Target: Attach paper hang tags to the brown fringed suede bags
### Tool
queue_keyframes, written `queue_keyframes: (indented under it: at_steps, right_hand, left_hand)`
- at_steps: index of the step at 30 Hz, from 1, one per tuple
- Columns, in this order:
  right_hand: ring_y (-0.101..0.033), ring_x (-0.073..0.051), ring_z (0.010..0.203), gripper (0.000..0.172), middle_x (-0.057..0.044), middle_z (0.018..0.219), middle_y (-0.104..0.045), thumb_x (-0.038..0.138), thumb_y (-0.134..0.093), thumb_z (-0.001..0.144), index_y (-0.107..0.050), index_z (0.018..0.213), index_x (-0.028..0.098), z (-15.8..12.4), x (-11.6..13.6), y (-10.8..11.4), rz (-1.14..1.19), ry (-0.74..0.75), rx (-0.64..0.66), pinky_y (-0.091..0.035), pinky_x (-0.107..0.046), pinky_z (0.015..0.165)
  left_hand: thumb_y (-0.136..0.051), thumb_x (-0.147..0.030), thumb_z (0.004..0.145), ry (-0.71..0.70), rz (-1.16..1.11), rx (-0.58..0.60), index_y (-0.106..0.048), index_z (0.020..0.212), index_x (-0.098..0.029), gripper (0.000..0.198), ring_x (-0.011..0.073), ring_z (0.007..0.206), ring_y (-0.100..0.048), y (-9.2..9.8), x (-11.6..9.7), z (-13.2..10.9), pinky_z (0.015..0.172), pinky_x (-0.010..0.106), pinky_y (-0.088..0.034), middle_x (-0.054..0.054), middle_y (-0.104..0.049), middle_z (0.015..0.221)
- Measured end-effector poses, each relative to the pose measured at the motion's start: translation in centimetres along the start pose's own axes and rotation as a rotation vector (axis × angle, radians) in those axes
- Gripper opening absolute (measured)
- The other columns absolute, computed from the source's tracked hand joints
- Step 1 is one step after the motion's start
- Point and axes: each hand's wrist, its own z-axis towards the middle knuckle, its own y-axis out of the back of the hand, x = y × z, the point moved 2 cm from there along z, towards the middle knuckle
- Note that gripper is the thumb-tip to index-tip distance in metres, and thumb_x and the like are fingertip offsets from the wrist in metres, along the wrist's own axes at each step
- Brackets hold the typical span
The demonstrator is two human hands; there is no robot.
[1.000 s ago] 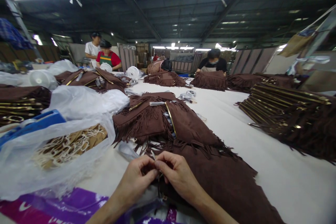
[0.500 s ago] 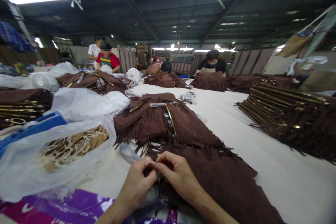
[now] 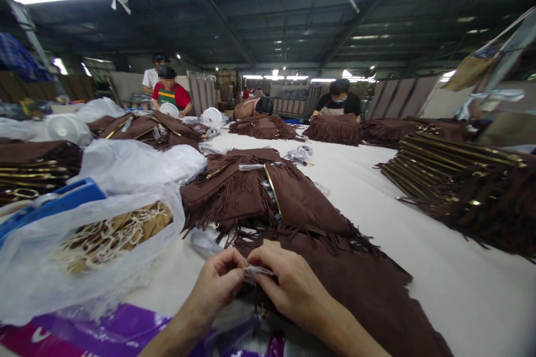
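The left hand (image 3: 224, 279) and right hand (image 3: 291, 281) pinch a pale strand (image 3: 254, 271) at 6 o'clock, thumbs against fingers, presumably for fine control. The near brown bag (image 3: 352, 279) extends toward 4 o'clock. At 8 o'clock, a plastic sack (image 3: 31, 259) lies open, probably for access, containing tan tags (image 3: 156, 218) with white strings (image 3: 111, 240).

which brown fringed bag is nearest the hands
The brown fringed bag spread flat under the right hand, reaching the picture's bottom edge; the other bags lie farther away.
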Motion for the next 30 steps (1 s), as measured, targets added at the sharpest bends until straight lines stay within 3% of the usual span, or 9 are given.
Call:
queue_keyframes:
  at_steps: [7, 10, 13, 16, 19, 24, 27, 30]
  right_hand:
    - [-0.060, -0.017, 0.092, 0.023, -0.003, 0.102, -0.063, 0.004, -0.052, 0.084, -0.059, 0.099, 0.020, -0.5, -0.3, 0.8, -0.021, 0.004, 0.111, -0.045, -0.025, 0.078]
    - [-0.061, -0.020, 0.093, 0.015, -0.004, 0.100, -0.068, 0.013, -0.059, 0.084, -0.066, 0.095, 0.020, -0.6, -0.6, 1.4, -0.146, -0.057, 0.201, -0.045, -0.027, 0.081]
    - [-0.061, -0.024, 0.103, 0.024, -0.004, 0.109, -0.069, 0.031, -0.075, 0.078, -0.071, 0.101, 0.023, -0.9, -0.4, 2.6, -0.208, -0.053, 0.326, -0.043, -0.031, 0.088]
    - [-0.061, -0.023, 0.105, 0.033, -0.003, 0.112, -0.069, 0.028, -0.076, 0.079, -0.069, 0.110, 0.025, -1.3, -0.3, 3.5, -0.215, -0.025, 0.380, -0.042, -0.031, 0.089]
    - [-0.063, -0.020, 0.091, 0.014, -0.003, 0.101, -0.068, 0.018, -0.062, 0.090, -0.069, 0.101, 0.022, -1.5, -0.6, 3.5, -0.331, -0.009, 0.333, -0.044, -0.028, 0.078]
    - [-0.063, -0.016, 0.077, 0.011, -0.002, 0.089, -0.063, 0.014, -0.058, 0.093, -0.065, 0.086, 0.018, -1.4, -1.0, 3.0, -0.321, -0.009, 0.113, -0.042, -0.023, 0.066]
    - [-0.064, -0.016, 0.076, 0.009, -0.001, 0.082, -0.065, 0.012, -0.061, 0.091, -0.064, 0.086, 0.018, -1.2, -0.8, 2.5, -0.275, 0.024, 0.037, -0.043, -0.023, 0.066]
    - [-0.064, -0.017, 0.075, 0.006, -0.001, 0.081, -0.067, 0.015, -0.063, 0.090, -0.064, 0.086, 0.019, -0.8, -0.5, 1.4, -0.325, 0.081, -0.007, -0.041, -0.024, 0.063]
  left_hand:
    - [-0.073, -0.030, 0.059, 0.051, -0.266, -0.039, -0.052, 0.064, -0.017, 0.026, 0.0031, 0.040, -0.027, 0.0, -0.4, -0.2, 0.039, 0.016, -0.013, -0.007, -0.050, 0.054]
    - [-0.073, -0.028, 0.057, 0.108, -0.357, -0.030, -0.051, 0.065, -0.018, 0.026, 0.0031, 0.039, -0.028, 0.2, -0.6, -0.3, 0.037, 0.016, -0.011, -0.005, -0.057, 0.059]
    - [-0.076, -0.027, 0.055, 0.153, -0.414, -0.047, -0.051, 0.067, -0.017, 0.029, 0.0043, 0.045, -0.038, 0.3, -0.9, -0.4, 0.040, 0.015, -0.019, 0.001, -0.068, 0.073]
    - [-0.079, -0.024, 0.055, 0.159, -0.429, -0.047, -0.054, 0.066, -0.016, 0.029, 0.0071, 0.055, -0.048, 0.6, -0.7, -0.4, 0.049, 0.016, -0.031, 0.009, -0.074, 0.089]
    - [-0.079, -0.025, 0.058, 0.107, -0.428, 0.027, -0.058, 0.065, -0.015, 0.024, 0.0090, 0.059, -0.049, 0.7, -0.2, -0.1, 0.057, 0.019, -0.036, 0.011, -0.074, 0.095]
    - [-0.075, -0.028, 0.062, 0.040, -0.356, 0.061, -0.059, 0.062, -0.016, 0.020, 0.0133, 0.067, -0.053, 0.7, 0.3, -0.2, 0.068, 0.024, -0.038, 0.008, -0.072, 0.096]
    - [-0.074, -0.033, 0.067, -0.051, -0.191, 0.099, -0.060, 0.062, -0.017, 0.022, 0.0226, 0.091, -0.058, 0.3, -0.1, -0.4, 0.081, 0.029, -0.040, 0.007, -0.069, 0.096]
    - [-0.073, -0.040, 0.072, -0.229, 0.055, 0.171, -0.060, 0.062, -0.017, 0.027, 0.0234, 0.087, -0.056, -0.3, -0.4, -0.4, 0.078, 0.030, -0.040, 0.006, -0.064, 0.085]
